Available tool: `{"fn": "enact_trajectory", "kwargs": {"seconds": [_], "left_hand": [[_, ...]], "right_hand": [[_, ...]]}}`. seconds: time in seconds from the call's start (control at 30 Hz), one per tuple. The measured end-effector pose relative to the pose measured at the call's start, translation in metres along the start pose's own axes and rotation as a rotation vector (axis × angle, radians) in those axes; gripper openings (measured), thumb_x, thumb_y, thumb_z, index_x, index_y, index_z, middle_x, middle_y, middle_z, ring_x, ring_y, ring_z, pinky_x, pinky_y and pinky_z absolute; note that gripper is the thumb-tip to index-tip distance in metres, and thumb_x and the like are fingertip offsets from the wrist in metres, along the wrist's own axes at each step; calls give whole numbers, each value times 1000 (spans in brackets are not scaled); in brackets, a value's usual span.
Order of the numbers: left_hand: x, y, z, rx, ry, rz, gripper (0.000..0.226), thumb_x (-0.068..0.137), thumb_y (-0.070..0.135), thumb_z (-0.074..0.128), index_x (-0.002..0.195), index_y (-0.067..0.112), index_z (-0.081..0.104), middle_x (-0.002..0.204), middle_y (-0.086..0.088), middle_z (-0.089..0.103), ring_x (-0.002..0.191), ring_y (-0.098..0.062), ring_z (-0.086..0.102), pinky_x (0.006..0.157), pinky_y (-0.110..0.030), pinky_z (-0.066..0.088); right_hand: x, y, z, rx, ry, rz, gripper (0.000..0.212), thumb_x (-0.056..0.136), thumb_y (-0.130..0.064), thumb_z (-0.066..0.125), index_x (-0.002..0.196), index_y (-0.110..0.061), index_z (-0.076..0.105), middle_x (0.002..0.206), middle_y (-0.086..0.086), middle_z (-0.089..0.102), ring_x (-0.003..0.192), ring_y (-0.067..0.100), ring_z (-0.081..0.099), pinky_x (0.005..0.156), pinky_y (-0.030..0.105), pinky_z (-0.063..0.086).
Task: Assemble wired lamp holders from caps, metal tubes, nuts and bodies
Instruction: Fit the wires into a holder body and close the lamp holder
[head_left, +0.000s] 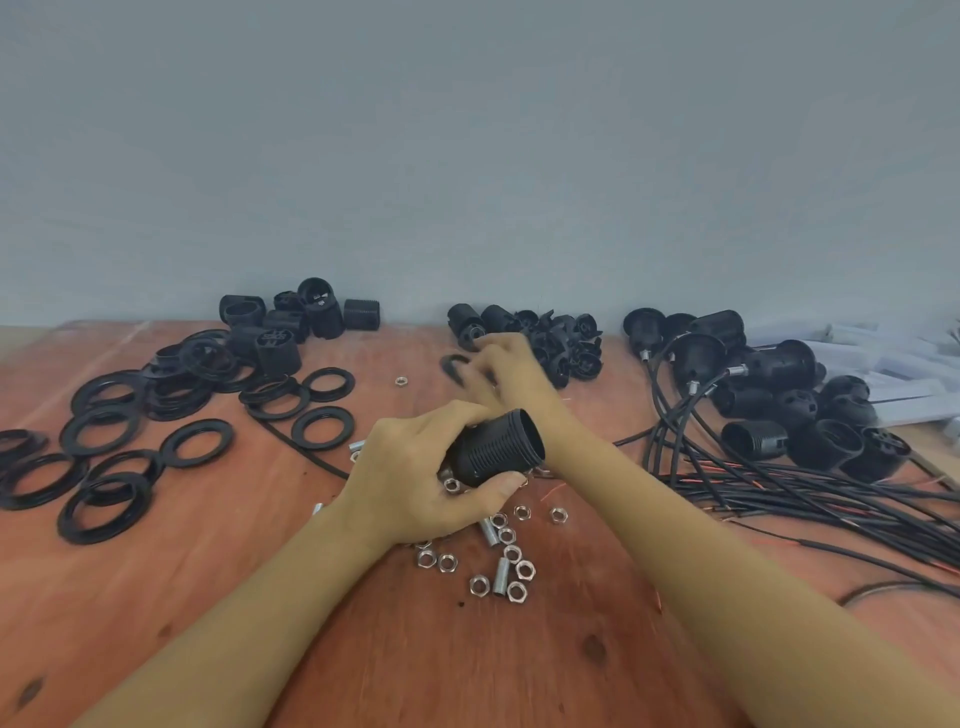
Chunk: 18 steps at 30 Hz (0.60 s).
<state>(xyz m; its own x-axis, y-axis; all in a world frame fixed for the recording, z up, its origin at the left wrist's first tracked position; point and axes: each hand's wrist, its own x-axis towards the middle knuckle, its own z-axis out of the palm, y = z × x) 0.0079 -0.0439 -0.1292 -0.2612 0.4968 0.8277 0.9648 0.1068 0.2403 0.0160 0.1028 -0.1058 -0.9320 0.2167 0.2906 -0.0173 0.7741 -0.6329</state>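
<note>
Left grip wraps threaded body, long axis slanting away-right, mouth toward cap pile. Right grip nearer pile, at its edge; blurred, closure unreadable

**Soft flat light, one blurred hand**

Light on your table is even and diffuse. Shadows are faint: just a soft darkening under your left hand and along your forearms. The wood looks matt, and the nuts give small dull glints. The black body you grip there reads well, ribs sharp, with a slight sheen on its rim. Your right hand is smeared by motion blur, fingers indistinct. The wide lens bows the table's far edge, and the rings at left and the wires at right stretch towards the borders. The wall is a hazy grey, low in contrast.
</note>
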Motion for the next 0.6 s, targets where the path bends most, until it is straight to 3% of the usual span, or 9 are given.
{"fn": "enact_trajectory", "kwargs": {"seconds": [0.07, 0.1, 0.2, 0.3, 0.43, 0.53, 0.6], "left_hand": [[-1, -2, 1, -7, -18, -9, 47, 80, 47, 64, 94, 3, 69, 76, 17, 56, 63, 6, 42, 55, -8, 40], [0, -1, 1, -1, -29, 0, 46, 80, 47, 65, 95, 3, 69, 79, 19, 53, 63, 6, 43, 57, -6, 39], [-1, -2, 4, -5, -40, -7, 44, 79, 46, 69, 98, 6, 69, 77, 15, 62, 58, 2, 50, 52, -10, 44], [-2, -2, 6, 23, -36, -20, 44, 79, 48, 69, 100, 9, 69, 78, 8, 68, 57, -2, 55, 51, -13, 46], [-3, -1, 7, 49, -47, -14, 46, 78, 49, 69, 101, 9, 71, 79, 8, 70, 58, -2, 57, 52, -15, 47], [-4, 1, 7, 57, -48, -13, 46, 78, 49, 70, 101, 9, 71, 80, 7, 71, 58, -5, 60, 51, -20, 50], [-3, 1, 7, 61, -36, -18, 47, 78, 49, 69, 100, 9, 71, 81, 6, 71, 60, 0, 57, 53, -15, 48]], "right_hand": [[-15, 10, -18, 253, 128, 42, 34, 102, -23, 50, 80, 1, 60, 104, 22, 65, 72, 14, 59, 84, 41, 53], [-24, 13, -26, 341, 164, 94, 31, 102, -26, 50, 83, -4, 62, 99, 18, 69, 67, 8, 63, 78, 35, 55], [-46, 18, -40, 696, 183, 197, 22, 100, -28, 55, 96, -8, 65, 87, -1, 74, 82, 9, 71, 71, 28, 59], [-63, 16, -42, 1019, 188, 234, 26, 99, -28, 53, 116, -10, 59, 83, -4, 74, 83, 13, 72, 66, 21, 56], [-75, 14, -36, 1095, 233, 239, 32, 99, -25, 54, 131, -24, 54, 82, 2, 66, 76, 15, 69, 70, 22, 56], [-77, 11, -37, 1196, 315, 241, 22, 101, -13, 50, 118, -16, 63, 79, 1, 70, 72, 18, 71, 66, 23, 56], [-79, 13, -38, 1188, 331, 210, 11, 98, -8, 53, 102, -8, 63, 82, 4, 73, 77, 20, 73, 67, 23, 56]]}}
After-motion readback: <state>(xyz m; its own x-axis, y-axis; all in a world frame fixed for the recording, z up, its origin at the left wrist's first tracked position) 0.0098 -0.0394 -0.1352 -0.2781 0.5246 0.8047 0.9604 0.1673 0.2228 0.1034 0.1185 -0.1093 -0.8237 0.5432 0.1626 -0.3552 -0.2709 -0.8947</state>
